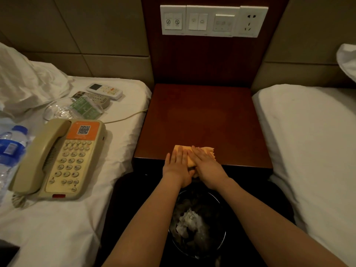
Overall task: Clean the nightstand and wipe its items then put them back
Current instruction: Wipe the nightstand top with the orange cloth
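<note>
Pressing cloth (209,150) at nightstand (202,116) front edge | left grip (178,167), right grip (206,164) flat-fingered atop

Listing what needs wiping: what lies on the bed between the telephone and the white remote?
Head view: a clear glass dish, a green printed card and a grey remote lie between them.

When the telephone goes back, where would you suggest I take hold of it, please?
Probably the telephone by its base, from above, a hand on each long side, left thumb over the handset: it only rests in its cradle, and the cord trails behind.
</note>
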### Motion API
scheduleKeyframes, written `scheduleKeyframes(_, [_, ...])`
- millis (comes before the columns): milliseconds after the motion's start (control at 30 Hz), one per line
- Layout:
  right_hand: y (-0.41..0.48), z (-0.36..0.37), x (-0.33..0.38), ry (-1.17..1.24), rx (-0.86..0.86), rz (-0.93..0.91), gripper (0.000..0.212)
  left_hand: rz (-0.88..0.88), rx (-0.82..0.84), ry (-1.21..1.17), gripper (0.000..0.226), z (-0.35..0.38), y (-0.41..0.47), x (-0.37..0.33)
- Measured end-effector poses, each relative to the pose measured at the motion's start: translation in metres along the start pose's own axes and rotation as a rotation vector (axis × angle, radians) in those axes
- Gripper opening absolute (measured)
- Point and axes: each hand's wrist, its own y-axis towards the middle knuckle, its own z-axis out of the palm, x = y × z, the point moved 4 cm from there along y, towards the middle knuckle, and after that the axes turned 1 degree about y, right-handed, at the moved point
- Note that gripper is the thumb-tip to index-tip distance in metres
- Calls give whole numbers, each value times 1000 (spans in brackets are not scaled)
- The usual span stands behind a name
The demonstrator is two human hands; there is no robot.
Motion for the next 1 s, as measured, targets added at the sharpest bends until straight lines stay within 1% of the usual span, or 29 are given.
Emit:
scheduleKeyframes(133, [-8, -1, -8, 49, -11, 39, 66, 9, 27, 35, 78, -3, -1, -13])
scheduleKeyframes(267, [-9, 8, -7, 8, -42, 64, 71, 4, 37, 84, 88, -1, 1, -14])
scheduleKeyframes(400, [0, 1, -13, 28, 21, 84, 75, 17, 41, 37, 91, -6, 10, -12])
scheduleKeyframes(533, [15, -7, -19, 65, 76, 112, 78, 21, 26, 46, 103, -16, 22, -14])
scheduleKeyframes(800, [37, -15, -28, 105, 98, 105, 92, 45, 2, 41, 119, -23, 42, -7])
scheduleKeyframes(900, [42, -15, -31, 111, 95, 91, 92, 59, 9, 41, 122, -27, 46, -6])
scheduleKeyframes(1000, [50, -21, -35, 201, 102, 104, 92, 91, 28, 22, 128, -35, 54, 0])
